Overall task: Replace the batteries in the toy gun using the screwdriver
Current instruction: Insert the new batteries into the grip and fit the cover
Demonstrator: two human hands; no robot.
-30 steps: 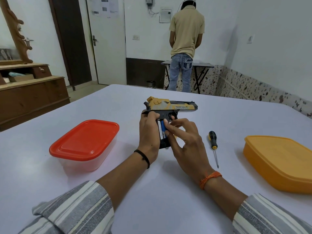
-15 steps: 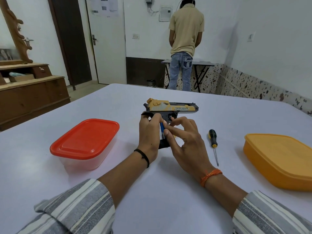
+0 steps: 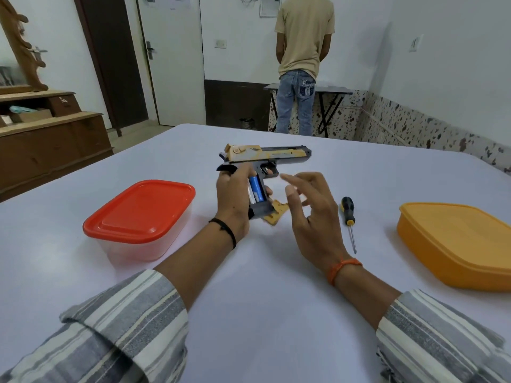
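Left hand grips toy gun w/ battery showing; right hand just beside, fingers loose.

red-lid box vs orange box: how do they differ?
The red-lid box has a clear body under a red lid; the orange box is orange all over. The red-lid box sits left of the left hand, which grips the toy gun; the orange box sits right of the screwdriver, at the frame edge. Both are rectangular, lidded, and rest on the table.
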